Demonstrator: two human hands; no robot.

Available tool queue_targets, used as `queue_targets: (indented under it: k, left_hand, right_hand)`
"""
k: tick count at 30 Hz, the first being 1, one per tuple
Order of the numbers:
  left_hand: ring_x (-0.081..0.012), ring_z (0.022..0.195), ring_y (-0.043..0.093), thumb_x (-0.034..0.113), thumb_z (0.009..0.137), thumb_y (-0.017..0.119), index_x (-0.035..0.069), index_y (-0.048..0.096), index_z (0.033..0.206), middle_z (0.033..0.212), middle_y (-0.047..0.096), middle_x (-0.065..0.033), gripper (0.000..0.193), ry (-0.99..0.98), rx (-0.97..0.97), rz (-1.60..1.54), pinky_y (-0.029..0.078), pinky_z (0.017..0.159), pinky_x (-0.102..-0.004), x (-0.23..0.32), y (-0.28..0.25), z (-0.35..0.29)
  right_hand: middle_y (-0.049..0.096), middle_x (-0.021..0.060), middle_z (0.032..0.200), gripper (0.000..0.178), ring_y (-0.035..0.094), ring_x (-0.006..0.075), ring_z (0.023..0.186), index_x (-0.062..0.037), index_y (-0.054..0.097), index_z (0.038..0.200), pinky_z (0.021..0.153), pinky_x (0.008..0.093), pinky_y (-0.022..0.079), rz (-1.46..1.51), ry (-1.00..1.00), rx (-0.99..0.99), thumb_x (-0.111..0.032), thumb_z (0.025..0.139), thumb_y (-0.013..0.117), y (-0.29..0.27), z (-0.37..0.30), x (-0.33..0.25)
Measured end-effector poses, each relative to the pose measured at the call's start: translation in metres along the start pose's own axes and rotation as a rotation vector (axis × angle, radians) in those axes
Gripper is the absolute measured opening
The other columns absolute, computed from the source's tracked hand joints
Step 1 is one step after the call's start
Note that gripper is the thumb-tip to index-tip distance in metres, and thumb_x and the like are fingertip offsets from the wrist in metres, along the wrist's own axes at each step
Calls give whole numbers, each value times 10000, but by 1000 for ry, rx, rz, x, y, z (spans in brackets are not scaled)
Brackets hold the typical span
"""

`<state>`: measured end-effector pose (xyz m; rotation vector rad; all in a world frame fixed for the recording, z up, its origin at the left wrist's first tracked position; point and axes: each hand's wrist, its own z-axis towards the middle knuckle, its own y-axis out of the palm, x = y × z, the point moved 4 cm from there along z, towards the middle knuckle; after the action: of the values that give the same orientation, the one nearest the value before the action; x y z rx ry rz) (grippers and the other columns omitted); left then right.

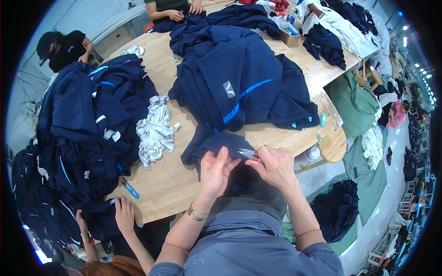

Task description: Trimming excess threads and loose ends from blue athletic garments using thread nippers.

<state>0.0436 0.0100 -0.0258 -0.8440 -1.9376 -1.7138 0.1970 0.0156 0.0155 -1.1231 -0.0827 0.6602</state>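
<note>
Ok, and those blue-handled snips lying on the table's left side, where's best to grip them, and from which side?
Probably best by the blue handle, coming from the near right: it angles back toward the person, while the dark blades point away, toward the navy garment pile.

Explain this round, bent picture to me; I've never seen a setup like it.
There's no machine here: a person works with bare hands. A wide fisheye camera worn on the head looks down, so straight edges bend. The left hand is at a piece of dark navy cloth, its exact grip unclear. The right hand holds small metal snips. On the pale wooden table lie heaped navy garments, bunched white fabric strips and blue-handled snips.
</note>
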Motion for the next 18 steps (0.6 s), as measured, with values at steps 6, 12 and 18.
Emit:
queue_targets:
  k: [6, 12, 18]
  left_hand:
    - [-176, 968, 615, 164, 958, 443, 44, 503, 1080, 1041, 618, -93, 181, 8, -24, -8, 523, 839, -331, 1, 1, 0]
    - [-179, 975, 596, 159, 943, 484, 32, 499, 1098, 1067, 592, -74, 200, 19, -23, 35, 488, 863, -331, -1, 3, -4]
    - [-183, 983, 606, 153, 951, 458, 16, 474, 1144, 1069, 599, -103, 238, 103, -44, 159, 514, 858, -340, -1, 4, -4]
  right_hand:
    - [505, 42, 577, 410, 536, 219, 478, -104, 499, 711, 461, 317, 412, -11, -3, -23, -497, 796, 578, 0, -2, 1]
    - [506, 38, 573, 401, 542, 215, 488, -107, 505, 711, 465, 318, 413, -5, -20, -25, -491, 802, 574, -3, 1, -1]
    - [527, 40, 584, 387, 552, 217, 497, -110, 513, 714, 474, 323, 422, 58, -19, 2, -480, 810, 570, 0, 2, 1]
